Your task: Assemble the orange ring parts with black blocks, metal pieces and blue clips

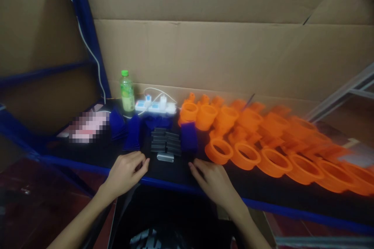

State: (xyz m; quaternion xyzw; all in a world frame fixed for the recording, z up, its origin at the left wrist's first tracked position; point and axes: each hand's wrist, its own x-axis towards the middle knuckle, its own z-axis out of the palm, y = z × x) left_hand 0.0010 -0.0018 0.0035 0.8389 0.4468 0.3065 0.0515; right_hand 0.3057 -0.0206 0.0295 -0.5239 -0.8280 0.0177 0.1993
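- Short dark grey flat bars [159, 140], stacked in two adjoining columns, lie at the centre of the frame on a black tabletop [166, 171]; their long sides run left to right.
- One paler grey bar [165, 158] lies in front, nearest the table's edge, its long axis also sideways, between the two hands and slightly beyond them; the left hand looks nearer.
- Left hand [128, 169], left of centre: fingers loosely curled, thumb apart from forefinger, nothing visible in it.
- Right hand [210, 179], right of centre: palm down, fingers gently bent, nothing visible in it, just beside the rows of orange plastic ring-shaped parts [273, 167] filling the right.
- Deep-blue flat rectangular pieces [133, 132] stand left of the bars; another blue rectangular block [189, 137] stands at their right.
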